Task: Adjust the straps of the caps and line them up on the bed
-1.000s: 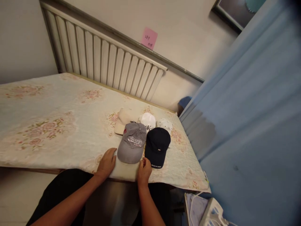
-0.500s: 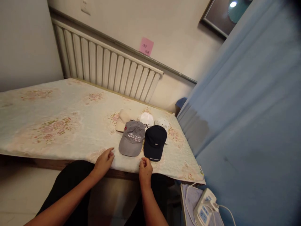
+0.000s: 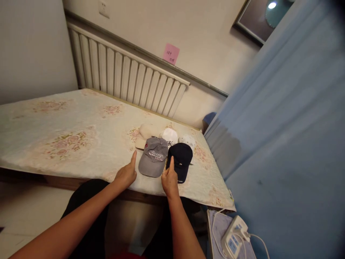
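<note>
Near the bed's front edge lies a grey baseball cap [image 3: 152, 163] with white lettering, its brim toward me. Just right of it is a black baseball cap [image 3: 183, 158]. Behind them, partly hidden, are a beige cap [image 3: 145, 133], a white cap [image 3: 169, 134] with black letters and another whitish cap [image 3: 187, 139]. My left hand [image 3: 126, 175], left of the grey cap, is empty; its index finger stretches forward and the other fingers look curled. My right hand [image 3: 170, 180] is in front of the black cap, index finger stretched out over it. Whether that finger touches the cap I cannot tell.
A floral sheet [image 3: 88, 158] covers the bed. Behind it stand a radiator [image 3: 129, 73] and a wall with a pink note [image 3: 171, 54]. A blue curtain [image 3: 283, 126] hangs at right. A power strip [image 3: 234, 239] with cables lies on a small stand at lower right.
Both hands have moved forward, and each index finger has stretched out. My right hand was loosely closed by the black cap's brim and now overlaps the cap. The caps stay in place.
</note>
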Available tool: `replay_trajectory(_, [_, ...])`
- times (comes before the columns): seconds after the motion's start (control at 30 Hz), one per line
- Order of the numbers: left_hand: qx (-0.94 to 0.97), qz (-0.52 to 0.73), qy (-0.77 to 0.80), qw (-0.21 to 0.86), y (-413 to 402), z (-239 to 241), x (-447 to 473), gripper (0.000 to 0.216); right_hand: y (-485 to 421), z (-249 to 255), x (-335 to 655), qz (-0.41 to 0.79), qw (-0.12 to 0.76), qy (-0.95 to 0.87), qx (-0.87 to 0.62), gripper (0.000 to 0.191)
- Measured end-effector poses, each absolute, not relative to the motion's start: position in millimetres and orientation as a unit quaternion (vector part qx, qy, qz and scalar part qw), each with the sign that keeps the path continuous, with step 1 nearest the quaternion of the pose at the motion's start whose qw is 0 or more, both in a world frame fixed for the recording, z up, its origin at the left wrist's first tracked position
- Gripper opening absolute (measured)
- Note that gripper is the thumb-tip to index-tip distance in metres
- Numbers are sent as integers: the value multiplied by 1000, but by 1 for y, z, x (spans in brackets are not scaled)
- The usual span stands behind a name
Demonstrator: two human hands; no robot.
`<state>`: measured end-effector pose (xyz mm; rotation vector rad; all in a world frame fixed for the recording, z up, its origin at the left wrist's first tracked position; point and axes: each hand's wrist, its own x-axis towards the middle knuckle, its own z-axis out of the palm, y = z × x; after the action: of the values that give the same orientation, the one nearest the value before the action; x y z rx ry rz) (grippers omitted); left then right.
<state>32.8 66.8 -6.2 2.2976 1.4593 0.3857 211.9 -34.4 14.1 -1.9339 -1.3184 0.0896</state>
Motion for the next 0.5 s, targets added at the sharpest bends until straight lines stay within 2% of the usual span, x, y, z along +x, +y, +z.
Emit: replay_trajectory(0.5, [830, 116, 506, 203, 71, -16, 34, 87, -32, -2, 215, 26, 316, -506, -802, 77])
